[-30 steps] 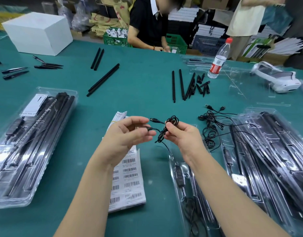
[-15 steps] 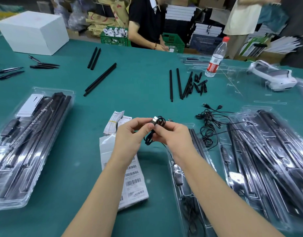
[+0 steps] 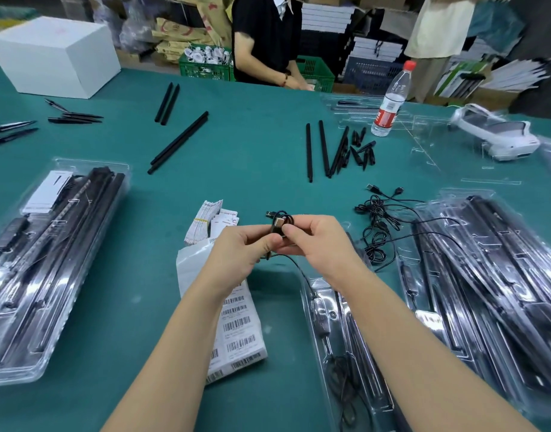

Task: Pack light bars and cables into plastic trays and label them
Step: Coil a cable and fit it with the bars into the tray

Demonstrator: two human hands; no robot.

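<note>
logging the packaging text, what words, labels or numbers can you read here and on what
"Light": partly legible on the small white cards beside the banded stack.
Barcode label sheet: barcodes and digits too small to read.
Water bottle red label: blurred.
White card in the left tray: unreadable.

A white box (image 3: 54, 56) sits at the far left of the green table (image 3: 243, 157), a red-capped water bottle (image 3: 391, 101) stands upright far right, beside a white headset (image 3: 498, 135).
</note>
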